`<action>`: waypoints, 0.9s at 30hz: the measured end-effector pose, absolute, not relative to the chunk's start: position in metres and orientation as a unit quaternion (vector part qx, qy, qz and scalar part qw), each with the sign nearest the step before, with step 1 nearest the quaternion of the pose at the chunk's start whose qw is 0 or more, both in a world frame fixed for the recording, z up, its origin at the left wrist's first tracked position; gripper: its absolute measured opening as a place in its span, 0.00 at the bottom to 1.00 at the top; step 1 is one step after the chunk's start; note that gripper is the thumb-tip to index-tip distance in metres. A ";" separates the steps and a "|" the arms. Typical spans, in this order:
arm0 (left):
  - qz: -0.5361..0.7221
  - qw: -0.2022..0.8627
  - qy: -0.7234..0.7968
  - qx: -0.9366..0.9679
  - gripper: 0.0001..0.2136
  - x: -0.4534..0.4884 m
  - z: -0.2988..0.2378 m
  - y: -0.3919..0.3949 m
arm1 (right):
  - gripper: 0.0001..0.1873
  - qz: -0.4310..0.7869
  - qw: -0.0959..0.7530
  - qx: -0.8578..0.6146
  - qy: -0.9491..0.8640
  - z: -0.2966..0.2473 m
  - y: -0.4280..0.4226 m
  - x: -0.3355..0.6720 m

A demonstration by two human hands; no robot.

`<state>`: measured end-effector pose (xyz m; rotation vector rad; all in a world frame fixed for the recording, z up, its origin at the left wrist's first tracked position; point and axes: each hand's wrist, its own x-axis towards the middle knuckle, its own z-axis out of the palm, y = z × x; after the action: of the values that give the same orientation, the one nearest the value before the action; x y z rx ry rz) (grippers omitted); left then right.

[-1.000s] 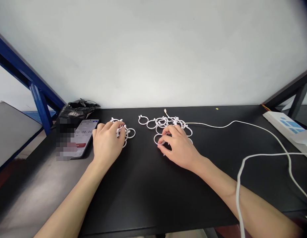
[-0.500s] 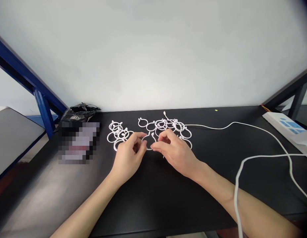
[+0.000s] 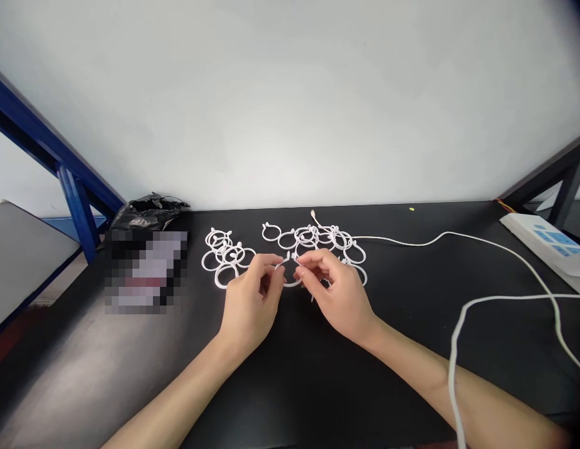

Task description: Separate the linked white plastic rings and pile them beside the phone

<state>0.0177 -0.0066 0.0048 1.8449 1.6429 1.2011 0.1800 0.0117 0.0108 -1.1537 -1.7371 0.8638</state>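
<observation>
Between my two hands is a white plastic ring (image 3: 292,285) with small knobs at its two ends, which sit close together with a narrow gap. My left hand (image 3: 252,293) pinches its left side between thumb and fingers. On the opposite side my right hand (image 3: 337,290) pinches it near the right end. A cluster of similar white rings (image 3: 226,274) lies just left of my left hand. Behind and beside my right hand lies another group of white rings (image 3: 354,251), partly hidden by that hand.
A white cable (image 3: 388,238) runs from behind the rings to the right and loops over my right forearm. Crumpled black plastic (image 3: 147,212) and a blurred-out item (image 3: 149,268) lie at left. A white box with blue labels (image 3: 547,240) stands far right on the black table (image 3: 290,386).
The ring's two knobbed ends have come closer together. My right hand has shifted its grip up toward the right end, while my left hand still pinches the left side.
</observation>
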 end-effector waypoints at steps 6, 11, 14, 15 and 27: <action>0.439 0.191 0.566 0.671 0.04 0.017 0.000 -0.007 | 0.05 0.367 0.431 -0.467 -0.679 0.011 0.010 0.179; 0.449 0.171 0.553 0.681 0.04 0.016 0.000 -0.007 | 0.06 0.383 0.425 -0.473 -0.670 0.010 0.007 0.180; 0.448 0.138 0.548 0.693 0.04 0.015 -0.002 -0.009 | 0.06 0.392 0.417 -0.475 -0.668 0.010 0.004 0.179; 0.450 0.127 0.543 0.698 0.04 0.015 -0.002 -0.009 | 0.07 0.392 0.415 -0.476 -0.669 0.011 0.003 0.179; 0.393 0.099 0.580 0.707 0.06 0.011 0.000 -0.002 | 0.09 0.288 0.394 -0.435 -0.756 0.012 0.020 0.188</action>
<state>0.0107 -0.0015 -0.0002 2.0922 1.7145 1.1615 0.1880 0.0198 0.0116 -1.1040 -1.9187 0.7298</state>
